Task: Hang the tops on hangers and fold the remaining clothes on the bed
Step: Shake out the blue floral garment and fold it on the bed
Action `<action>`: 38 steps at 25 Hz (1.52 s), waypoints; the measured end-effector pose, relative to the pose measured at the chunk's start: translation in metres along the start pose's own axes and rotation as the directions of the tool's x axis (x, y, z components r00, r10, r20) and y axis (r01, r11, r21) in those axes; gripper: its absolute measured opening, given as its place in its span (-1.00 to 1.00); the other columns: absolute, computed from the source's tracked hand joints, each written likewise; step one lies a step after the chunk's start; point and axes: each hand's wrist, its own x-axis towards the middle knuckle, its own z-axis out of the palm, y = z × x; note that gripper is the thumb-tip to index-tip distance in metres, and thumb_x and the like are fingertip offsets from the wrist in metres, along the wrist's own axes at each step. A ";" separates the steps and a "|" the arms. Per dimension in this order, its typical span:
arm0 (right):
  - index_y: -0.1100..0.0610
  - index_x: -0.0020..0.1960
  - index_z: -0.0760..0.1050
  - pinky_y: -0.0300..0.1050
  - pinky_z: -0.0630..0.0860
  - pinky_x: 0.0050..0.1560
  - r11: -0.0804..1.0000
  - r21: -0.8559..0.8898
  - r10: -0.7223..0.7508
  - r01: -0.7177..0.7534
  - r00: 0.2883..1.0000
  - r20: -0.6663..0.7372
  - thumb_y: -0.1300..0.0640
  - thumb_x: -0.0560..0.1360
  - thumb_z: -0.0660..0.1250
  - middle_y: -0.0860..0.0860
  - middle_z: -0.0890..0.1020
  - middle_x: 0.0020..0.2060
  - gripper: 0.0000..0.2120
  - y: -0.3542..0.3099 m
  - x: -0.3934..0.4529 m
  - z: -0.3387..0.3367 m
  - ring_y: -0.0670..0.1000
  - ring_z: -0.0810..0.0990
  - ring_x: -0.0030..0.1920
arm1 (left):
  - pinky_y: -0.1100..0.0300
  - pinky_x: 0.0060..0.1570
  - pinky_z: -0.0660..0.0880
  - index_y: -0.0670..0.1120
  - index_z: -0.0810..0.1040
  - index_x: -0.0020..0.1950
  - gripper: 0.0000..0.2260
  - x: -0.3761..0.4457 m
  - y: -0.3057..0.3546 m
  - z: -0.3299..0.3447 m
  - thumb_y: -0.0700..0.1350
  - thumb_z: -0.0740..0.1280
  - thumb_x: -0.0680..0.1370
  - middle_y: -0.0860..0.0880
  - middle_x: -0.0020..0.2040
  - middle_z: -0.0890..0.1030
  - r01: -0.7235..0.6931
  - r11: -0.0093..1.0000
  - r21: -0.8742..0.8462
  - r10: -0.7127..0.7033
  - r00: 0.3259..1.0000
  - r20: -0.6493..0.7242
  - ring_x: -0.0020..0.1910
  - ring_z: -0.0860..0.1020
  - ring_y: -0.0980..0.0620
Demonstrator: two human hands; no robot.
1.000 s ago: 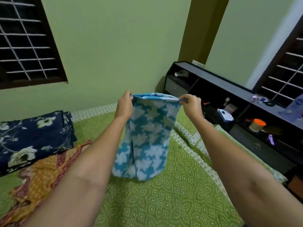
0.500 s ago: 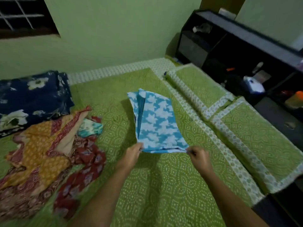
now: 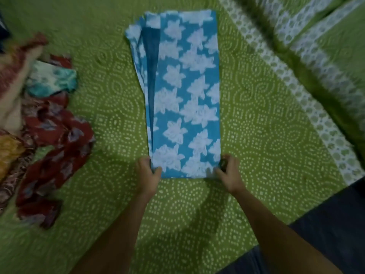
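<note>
Blue garment with white flower print (image 3: 185, 91) lies flat on the bed (image 3: 256, 135), folded into a long narrow strip running away from the person. Layers fan out slightly along its left edge, showing a darker inner side.

Left hand (image 3: 147, 175) pinches the near left corner of the strip, thumb on top, fingers curled at the edge. Right hand (image 3: 229, 175) pinches the near right corner the same way. Both grips rest low against the bedsheet; the cloth between them lies level.

Left of the left grip, well apart: a dark red floral garment (image 3: 53, 151), crumpled, trailing toward the near edge. Beyond it, a teal and white piece (image 3: 51, 81) bunched up, touching the red one. At the far left edge, a heap of orange and cream cloth (image 3: 9, 91), blurred.

Right of the right grip and farther off, pillows (image 3: 324, 46) in matching green covers with white borders. Nothing lies on the strip itself.
</note>
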 end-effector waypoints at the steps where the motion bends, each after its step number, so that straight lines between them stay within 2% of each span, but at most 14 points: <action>1: 0.23 0.25 0.36 -0.08 0.44 0.18 0.990 0.108 0.100 -0.094 0.994 -0.045 0.03 0.46 0.43 0.12 0.43 0.14 -0.52 -0.001 0.012 0.002 0.05 0.47 0.10 | 0.10 -0.08 0.51 -0.22 0.47 0.00 -0.77 0.011 0.004 0.002 -0.22 0.46 0.43 -0.15 -0.01 0.55 0.043 0.994 -0.105 -0.046 0.999 -0.023 -0.07 0.56 -0.06; 4: 0.23 0.00 0.51 0.04 0.53 -0.09 0.939 0.201 0.273 -0.281 0.960 0.063 -0.16 0.41 0.44 0.13 0.60 -0.14 -0.55 -0.015 0.046 -0.007 0.11 0.58 -0.12 | 0.03 0.00 0.57 -0.26 0.57 0.11 -0.62 0.047 0.005 0.001 -0.06 0.51 0.41 -0.13 0.06 0.64 0.208 0.972 -0.112 -0.194 0.973 0.122 0.01 0.62 -0.10; 7: 0.27 -0.05 0.55 -0.14 0.54 -0.32 0.923 0.158 0.298 -0.351 0.911 0.286 0.08 0.49 0.42 0.15 0.60 -0.23 -0.77 -0.033 0.050 -0.029 0.03 0.58 -0.29 | 0.01 0.13 0.52 -0.27 0.53 0.21 -0.60 0.056 0.012 -0.011 -0.23 0.50 0.42 -0.08 0.17 0.58 0.342 0.935 -0.098 -0.272 0.864 0.425 0.11 0.57 -0.08; 10: 0.25 -0.10 0.55 -0.26 0.45 -0.47 0.905 0.168 0.298 -0.391 0.864 0.407 0.24 0.49 0.40 0.07 0.61 -0.40 -0.92 -0.014 0.013 -0.043 -0.07 0.52 -0.49 | 0.18 -0.04 0.60 -0.16 0.54 0.20 -0.62 0.016 0.006 -0.026 -0.27 0.49 0.41 -0.06 0.14 0.61 0.450 0.886 -0.110 -0.285 0.718 0.635 0.04 0.60 0.00; 12: 0.19 -0.13 0.55 -0.20 0.50 -0.35 0.902 -0.010 0.361 -0.431 0.744 0.563 0.26 0.46 0.43 0.03 0.65 -0.37 -0.94 0.016 -0.028 -0.043 -0.06 0.57 -0.42 | 0.15 0.02 0.59 -0.16 0.55 0.18 -0.53 -0.036 -0.028 -0.018 -0.25 0.58 0.31 -0.07 0.14 0.62 0.402 0.914 0.058 -0.334 0.664 0.669 0.04 0.61 0.00; 14: 0.20 -0.11 0.55 -0.26 0.51 -0.33 0.884 -0.354 0.467 -0.304 0.583 0.665 0.20 0.46 0.44 0.04 0.68 -0.30 -0.90 0.035 -0.066 -0.040 -0.16 0.59 -0.43 | 0.13 0.05 0.58 -0.20 0.55 0.14 -0.51 -0.092 -0.061 -0.007 -0.22 0.61 0.27 -0.14 0.07 0.63 0.418 0.876 0.240 -0.457 0.560 0.691 0.01 0.61 -0.02; 15: 0.23 -0.03 0.56 -0.27 0.52 -0.26 0.850 -0.490 0.508 -0.197 0.555 0.659 0.14 0.49 0.42 0.11 0.69 -0.15 -0.84 0.039 -0.077 -0.039 -0.15 0.64 -0.31 | 0.21 0.01 0.58 -0.18 0.55 0.12 -0.61 -0.110 -0.074 0.001 -0.22 0.56 0.34 -0.10 -0.01 0.62 0.397 0.870 0.293 -0.482 0.562 0.672 -0.02 0.60 0.00; 17: 0.17 0.21 0.51 -0.14 0.53 0.01 0.706 -0.707 0.537 -0.034 0.677 0.503 0.07 0.57 0.28 0.14 0.60 0.12 -0.73 0.029 -0.083 -0.039 0.03 0.62 0.06 | 0.38 -0.19 0.54 -0.04 0.57 0.11 -0.74 -0.123 -0.089 0.006 -0.21 0.41 0.44 0.03 -0.23 0.56 0.184 0.861 0.474 -0.431 0.759 0.488 -0.12 0.64 0.05; 18: 0.12 0.25 0.47 -0.09 0.51 0.07 0.635 -0.773 0.467 -0.007 0.800 0.376 0.09 0.60 0.20 0.11 0.57 0.16 -0.74 0.016 -0.077 -0.040 0.07 0.58 0.12 | 0.49 -0.34 0.45 0.06 0.54 0.10 -0.71 -0.109 -0.076 0.004 -0.18 0.38 0.42 0.05 -0.30 0.55 0.100 0.827 0.553 -0.391 0.810 0.438 -0.24 0.64 0.09; 20: 0.13 0.20 0.48 -0.08 0.50 0.03 0.649 -0.757 0.065 0.073 0.986 0.151 0.22 0.58 0.17 0.10 0.58 0.11 -0.76 -0.013 -0.050 -0.034 0.09 0.58 0.05 | 0.41 -0.35 0.40 0.04 0.47 0.09 -0.75 -0.077 -0.035 0.004 -0.22 0.29 0.47 -0.03 -0.27 0.57 -0.149 0.766 0.626 -0.039 0.960 0.277 -0.30 0.60 0.02; 23: 0.30 0.29 0.45 0.02 0.44 0.24 0.765 -0.512 -0.415 0.391 0.907 0.073 0.28 0.52 0.16 0.25 0.52 0.23 -0.64 -0.040 0.007 0.006 0.22 0.52 0.22 | 0.07 0.21 0.43 -0.15 0.49 0.26 -0.69 -0.022 0.034 0.042 -0.15 0.14 0.55 -0.09 0.19 0.56 -0.467 0.691 0.552 0.370 0.884 0.286 0.19 0.53 -0.09; 26: 0.21 0.52 0.15 0.11 0.11 0.48 0.599 -0.574 -0.491 0.558 0.823 0.288 0.01 0.61 -0.02 0.12 0.19 0.51 -0.48 -0.036 0.063 0.035 0.13 0.13 0.51 | -0.02 0.48 0.02 -0.11 0.10 0.55 -0.49 0.032 0.050 0.076 0.07 -0.13 0.64 0.00 0.55 0.14 -0.571 0.524 0.632 0.442 0.816 0.372 0.54 0.10 -0.02; 31: -0.04 0.57 -0.17 0.13 -0.20 0.51 0.515 -0.738 -0.520 0.437 0.843 0.136 -0.19 0.62 -0.19 -0.04 -0.14 0.55 -0.44 -0.062 0.195 0.002 0.06 -0.18 0.55 | -0.05 0.50 -0.19 -0.02 -0.14 0.58 -0.45 0.154 0.077 0.081 0.18 -0.19 0.63 0.00 0.58 -0.10 -0.544 0.400 0.738 0.542 0.789 0.288 0.55 -0.14 -0.03; 38: 0.09 0.57 -0.15 0.18 -0.34 0.44 0.693 -0.702 -0.352 0.165 0.927 -0.129 -0.17 0.63 -0.20 0.04 -0.10 0.56 -0.40 -0.108 0.247 -0.013 0.09 -0.18 0.55 | -0.08 0.49 -0.20 -0.07 -0.12 0.58 -0.41 0.220 0.141 0.084 0.20 -0.16 0.63 -0.04 0.59 -0.10 -0.334 0.647 0.686 0.441 0.897 0.020 0.55 -0.14 -0.07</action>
